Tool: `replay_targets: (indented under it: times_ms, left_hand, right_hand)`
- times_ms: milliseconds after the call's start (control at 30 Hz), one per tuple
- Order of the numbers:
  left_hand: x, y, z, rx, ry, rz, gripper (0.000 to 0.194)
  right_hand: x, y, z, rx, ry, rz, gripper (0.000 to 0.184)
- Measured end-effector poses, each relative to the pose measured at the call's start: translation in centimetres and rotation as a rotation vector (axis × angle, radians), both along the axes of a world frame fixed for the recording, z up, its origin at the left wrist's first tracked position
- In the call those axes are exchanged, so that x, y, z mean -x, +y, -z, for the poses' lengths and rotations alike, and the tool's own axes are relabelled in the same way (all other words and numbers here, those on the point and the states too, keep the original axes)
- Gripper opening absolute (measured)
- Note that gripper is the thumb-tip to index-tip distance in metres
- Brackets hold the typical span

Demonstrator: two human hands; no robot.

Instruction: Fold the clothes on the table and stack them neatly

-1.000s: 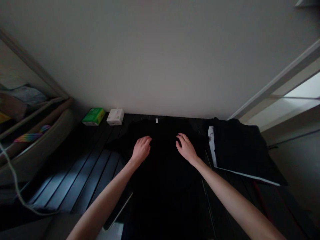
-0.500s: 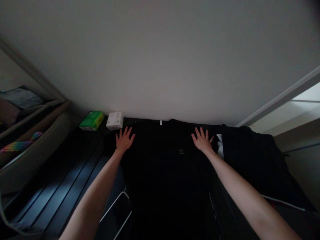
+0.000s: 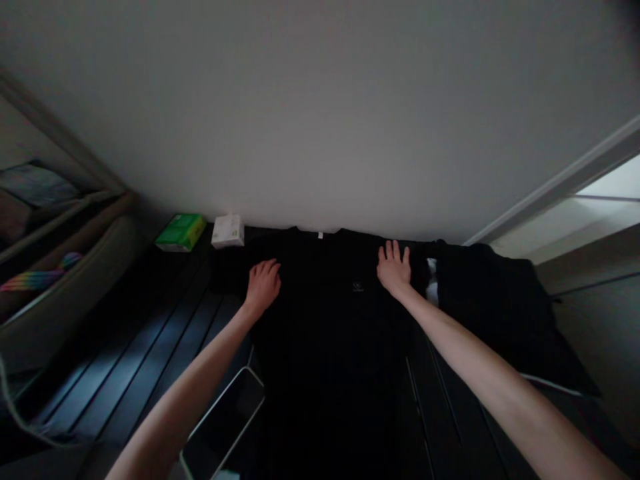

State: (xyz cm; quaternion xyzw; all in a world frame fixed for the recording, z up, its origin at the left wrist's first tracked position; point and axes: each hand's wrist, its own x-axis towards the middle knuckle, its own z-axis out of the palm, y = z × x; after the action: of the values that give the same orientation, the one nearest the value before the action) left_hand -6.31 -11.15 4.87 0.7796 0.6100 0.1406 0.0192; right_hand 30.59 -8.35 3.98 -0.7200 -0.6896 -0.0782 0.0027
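Drawn inward since the earlier frame, our left hand [image 3: 263, 287] rests open on the black T-shirt [image 3: 325, 347], fingers lightly curved, and our right hand [image 3: 394, 267] lies open and flat on it, below the collar. The shirt lies spread at lower centre on a dark slatted table [image 3: 150, 340], with a smartphone [image 3: 223, 423] just beside it, a green box [image 3: 181, 233] and white box [image 3: 227, 231] upper left, and a dark garment [image 3: 500, 320] right.
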Motion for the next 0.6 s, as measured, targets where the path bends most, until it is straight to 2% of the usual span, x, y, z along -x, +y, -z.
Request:
replay_targets:
  times_ms: [100, 200, 267, 333, 400, 467, 600]
  left_hand:
    - [-2.1, -6.6, -0.4, 0.138, -0.078, 0.281, 0.036]
    - [-2.7, -13.5, -1.6, 0.227, -0.083, 0.425, 0.042]
    - [-2.2, -17.2, -2.9, 0.275, -0.061, 0.495, 0.045]
    - [-1.3, -19.9, -4.5, 0.318, -0.018, 0.563, 0.046]
    - [-0.4, -21.6, -5.9, 0.354, 0.051, 0.585, 0.049]
    - [0.4, -22.5, -7.0, 0.376, 0.140, 0.554, 0.050]
    - [2.2, -23.6, -8.2, 0.343, 0.248, 0.510, 0.025]
  right_hand:
    - [3.7, -5.6, -2.1, 0.038, 0.180, -0.247, 0.049]
    - [7.0, -14.1, -3.5, 0.279, 0.498, -0.642, 0.043]
    - [8.3, -19.6, -4.0, 0.434, 0.628, -0.823, 0.051]
    - [8.7, -23.6, -4.1, 0.510, 0.610, -0.860, 0.065]
    - [8.4, -25.9, -4.3, 0.546, 0.530, -0.839, 0.068]
    - [7.5, -26.8, -5.0, 0.580, 0.467, -0.825, 0.057]
    - [4.0, -27.9, -7.9, 0.545, 0.427, -0.825, 0.026]
